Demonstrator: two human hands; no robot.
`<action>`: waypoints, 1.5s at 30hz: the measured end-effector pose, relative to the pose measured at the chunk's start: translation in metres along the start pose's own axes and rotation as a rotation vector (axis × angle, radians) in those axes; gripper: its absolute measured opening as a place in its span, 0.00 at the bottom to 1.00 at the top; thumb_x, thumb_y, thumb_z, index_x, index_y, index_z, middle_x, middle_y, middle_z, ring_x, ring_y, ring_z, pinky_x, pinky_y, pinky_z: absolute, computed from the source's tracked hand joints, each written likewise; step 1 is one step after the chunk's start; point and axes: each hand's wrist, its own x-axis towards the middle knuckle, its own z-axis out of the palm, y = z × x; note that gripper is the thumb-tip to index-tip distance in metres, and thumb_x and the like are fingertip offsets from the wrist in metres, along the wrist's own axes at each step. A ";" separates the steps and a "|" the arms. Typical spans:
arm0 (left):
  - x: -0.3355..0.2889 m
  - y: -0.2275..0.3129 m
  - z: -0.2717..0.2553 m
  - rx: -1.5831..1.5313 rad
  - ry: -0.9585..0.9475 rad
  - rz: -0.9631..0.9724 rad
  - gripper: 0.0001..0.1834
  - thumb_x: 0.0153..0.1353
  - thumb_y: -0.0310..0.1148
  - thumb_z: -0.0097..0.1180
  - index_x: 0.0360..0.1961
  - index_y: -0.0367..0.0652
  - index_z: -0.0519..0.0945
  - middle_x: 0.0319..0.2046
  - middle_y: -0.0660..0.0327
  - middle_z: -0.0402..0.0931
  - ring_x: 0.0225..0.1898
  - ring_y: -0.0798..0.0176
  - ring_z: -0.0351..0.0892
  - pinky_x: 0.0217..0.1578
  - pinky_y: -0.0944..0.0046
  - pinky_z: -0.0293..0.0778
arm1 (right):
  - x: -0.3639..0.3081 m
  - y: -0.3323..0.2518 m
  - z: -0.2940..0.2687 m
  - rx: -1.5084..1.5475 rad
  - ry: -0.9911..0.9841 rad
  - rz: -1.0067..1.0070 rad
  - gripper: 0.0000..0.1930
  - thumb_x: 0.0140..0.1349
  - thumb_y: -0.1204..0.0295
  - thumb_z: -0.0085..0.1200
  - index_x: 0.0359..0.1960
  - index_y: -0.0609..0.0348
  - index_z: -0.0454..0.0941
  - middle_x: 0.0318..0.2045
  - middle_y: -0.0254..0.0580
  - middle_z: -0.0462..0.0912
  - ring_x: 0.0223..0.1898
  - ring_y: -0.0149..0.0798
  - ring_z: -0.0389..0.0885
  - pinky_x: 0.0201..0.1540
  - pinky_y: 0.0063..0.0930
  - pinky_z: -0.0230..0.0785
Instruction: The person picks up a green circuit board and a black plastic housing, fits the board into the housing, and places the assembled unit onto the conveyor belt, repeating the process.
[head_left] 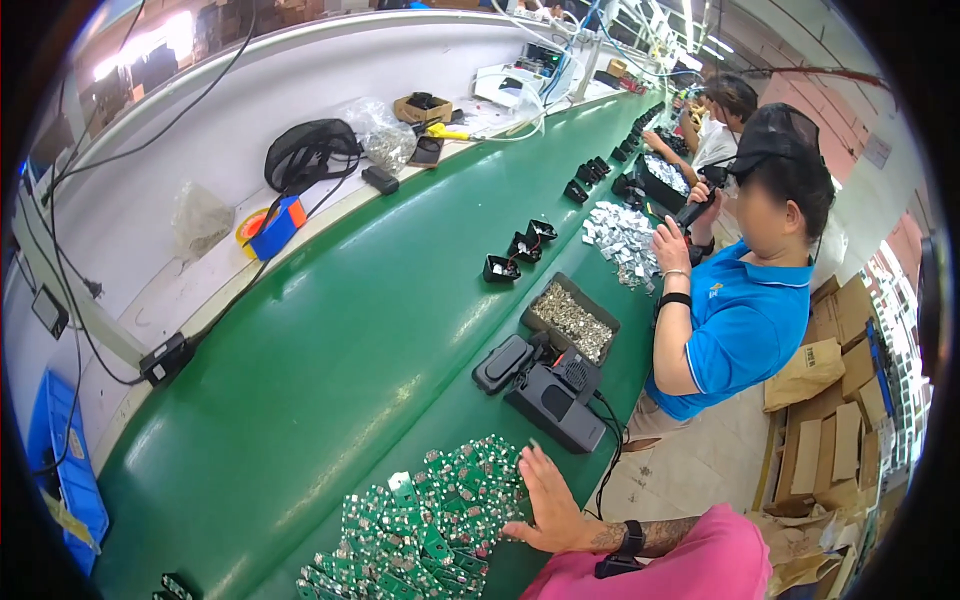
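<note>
My right hand (553, 502) reaches in from the lower right, below a pink sleeve and a dark wristband. Its fingers are stretched out and hold nothing. The fingertips and thumb are at the right edge of a wide heap of small green circuit boards (430, 525) on the green bench. Whether the hand touches the boards, I cannot tell. Just beyond it lie a dark grey box-shaped device (555, 405) with a cable and a smaller rounded black case (503, 363). My left hand does not show.
Behind the device sits a tray of small metal parts (572, 318). Black housings (500, 268) stand farther along the bench (300, 370). A co-worker in a blue shirt (745, 320) holds a black tool beside white pieces (620, 240). At left are a blue bin (82, 495) and tape dispenser (277, 230).
</note>
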 end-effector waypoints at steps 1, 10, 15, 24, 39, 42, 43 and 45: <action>0.000 -0.003 0.004 -0.057 0.078 0.057 0.36 0.70 0.46 0.42 0.70 0.30 0.53 0.73 0.48 0.48 0.74 0.48 0.46 0.71 0.43 0.42 | -0.004 -0.002 -0.002 0.043 0.057 -0.035 0.48 0.59 0.49 0.59 0.68 0.72 0.49 0.69 0.69 0.49 0.71 0.67 0.49 0.71 0.55 0.42; -0.007 -0.009 -0.016 -0.002 0.056 0.119 0.34 0.69 0.39 0.44 0.69 0.27 0.55 0.70 0.44 0.54 0.70 0.43 0.54 0.69 0.44 0.48 | 0.147 0.019 -0.091 -0.188 0.181 -0.273 0.24 0.53 0.73 0.61 0.53 0.65 0.71 0.52 0.56 0.73 0.55 0.58 0.70 0.60 0.46 0.63; -0.007 0.000 -0.030 -0.090 0.019 0.063 0.33 0.69 0.39 0.46 0.69 0.30 0.56 0.69 0.46 0.56 0.70 0.44 0.55 0.69 0.45 0.48 | 0.279 0.113 -0.105 -0.868 0.259 -0.136 0.37 0.49 0.79 0.56 0.65 0.56 0.63 0.59 0.42 0.72 0.62 0.52 0.61 0.56 0.51 0.59; -0.002 0.004 -0.041 0.091 -0.050 0.047 0.33 0.68 0.42 0.48 0.68 0.33 0.59 0.71 0.51 0.55 0.72 0.54 0.50 0.71 0.48 0.43 | 0.326 0.124 -0.095 -0.865 -0.110 0.047 0.15 0.48 0.77 0.56 0.41 0.56 0.78 0.45 0.41 0.79 0.57 0.49 0.68 0.54 0.53 0.59; 0.005 0.004 -0.032 -0.805 0.628 0.052 0.31 0.74 0.49 0.36 0.64 0.32 0.64 0.66 0.43 0.58 0.66 0.41 0.58 0.65 0.42 0.53 | 0.318 0.109 -0.086 -0.830 -0.045 -0.218 0.05 0.50 0.69 0.60 0.28 0.53 0.80 0.32 0.32 0.82 0.49 0.41 0.73 0.49 0.45 0.58; 0.005 0.012 -0.060 -0.829 0.704 0.189 0.32 0.72 0.51 0.40 0.63 0.32 0.66 0.64 0.42 0.60 0.62 0.41 0.65 0.63 0.44 0.59 | 0.297 0.086 -0.087 -0.709 0.054 -0.310 0.04 0.49 0.69 0.60 0.25 0.53 0.79 0.30 0.33 0.82 0.48 0.41 0.72 0.47 0.42 0.57; 0.005 0.013 -0.062 -0.892 0.627 0.288 0.31 0.71 0.49 0.44 0.62 0.32 0.66 0.63 0.42 0.61 0.59 0.41 0.68 0.60 0.44 0.63 | 0.288 0.068 -0.089 -0.658 0.051 -0.300 0.04 0.51 0.69 0.59 0.27 0.54 0.79 0.31 0.35 0.81 0.48 0.42 0.72 0.48 0.43 0.58; 0.002 0.017 -0.061 -0.961 0.557 0.393 0.31 0.69 0.48 0.49 0.62 0.31 0.67 0.62 0.43 0.63 0.56 0.41 0.72 0.58 0.44 0.66 | 0.256 0.025 -0.095 -0.498 0.063 -0.329 0.05 0.52 0.69 0.59 0.28 0.54 0.79 0.33 0.38 0.81 0.47 0.44 0.72 0.48 0.44 0.58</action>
